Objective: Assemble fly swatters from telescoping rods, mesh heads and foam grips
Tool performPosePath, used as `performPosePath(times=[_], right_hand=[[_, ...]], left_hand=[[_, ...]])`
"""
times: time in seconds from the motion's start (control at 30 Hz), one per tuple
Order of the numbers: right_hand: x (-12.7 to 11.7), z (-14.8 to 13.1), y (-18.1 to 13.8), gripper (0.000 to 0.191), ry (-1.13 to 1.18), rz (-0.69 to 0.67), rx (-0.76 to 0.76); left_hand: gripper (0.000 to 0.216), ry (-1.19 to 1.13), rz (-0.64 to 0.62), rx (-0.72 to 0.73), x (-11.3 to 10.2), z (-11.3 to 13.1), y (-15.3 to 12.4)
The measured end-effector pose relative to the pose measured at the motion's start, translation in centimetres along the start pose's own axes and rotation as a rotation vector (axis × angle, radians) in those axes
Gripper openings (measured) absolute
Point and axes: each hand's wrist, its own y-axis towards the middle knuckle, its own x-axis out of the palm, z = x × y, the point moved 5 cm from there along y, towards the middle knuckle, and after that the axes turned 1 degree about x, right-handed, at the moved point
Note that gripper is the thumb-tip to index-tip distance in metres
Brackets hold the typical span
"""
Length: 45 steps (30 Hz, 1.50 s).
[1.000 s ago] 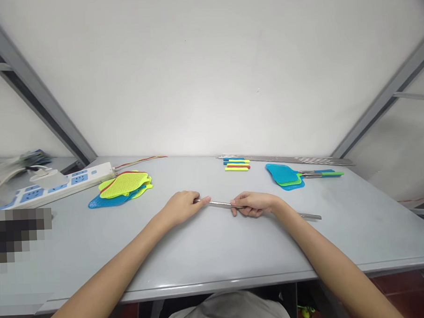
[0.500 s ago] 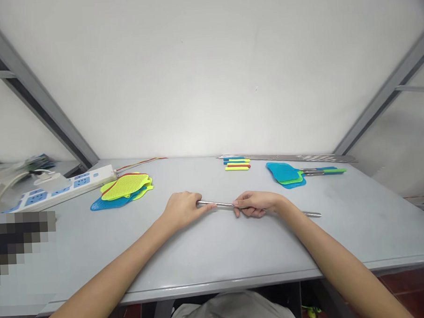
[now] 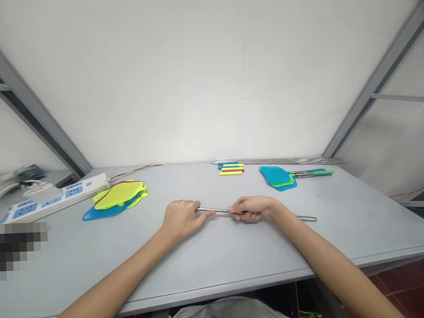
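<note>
A thin metal rod [image 3: 219,210] lies across the middle of the grey table [image 3: 216,257], its right end [image 3: 308,217] sticking out past my wrist. My left hand [image 3: 182,216] is closed on the rod's left end, fingertips pinching it. My right hand [image 3: 251,208] is curled round the rod a little further right. A short stretch of bare rod shows between the two hands.
A pile of yellow and blue mesh swatter heads [image 3: 117,198] lies at the left. A white power strip [image 3: 55,197] sits at the far left. Coloured handle sleeves [image 3: 230,167], finished blue swatters [image 3: 281,177] and a bundle of metal rods [image 3: 285,162] lie along the back.
My hands have come closer together along the rod, so less of it shows between them. The camera tilted slightly; the rod stays on the table.
</note>
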Motion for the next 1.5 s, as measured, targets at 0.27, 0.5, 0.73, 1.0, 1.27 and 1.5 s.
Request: performPosePath(times=[0.27,0.5,0.73,1.0,1.27,1.5], right_hand=[[0.0,0.0,0.0,0.036,-0.014,0.028,0.026],[0.0,0.0,0.0,0.036,-0.034,0.048,0.029],[-0.1,0.0,0.0,0.036,-0.056,0.058,0.004],[-0.2,0.1,0.1,0.036,-0.080,0.078,-0.005],[-0.2,0.2,0.1,0.037,-0.110,0.105,0.011],[-0.1,0.3,0.2,0.037,-0.150,0.143,0.014]], left_hand=[[0.060,-0.024,0.020,-0.019,0.1,0.5,-0.4],[0.062,-0.037,-0.037,-0.028,0.6,0.6,-0.4],[0.064,-0.035,-0.081,-0.042,0.6,0.7,-0.4],[0.066,-0.056,-0.137,-0.018,0.6,1.0,-0.5],[0.067,-0.083,-0.176,0.000,1.1,0.9,-0.8],[0.068,-0.137,-0.226,-0.001,1.2,1.2,-0.9]])
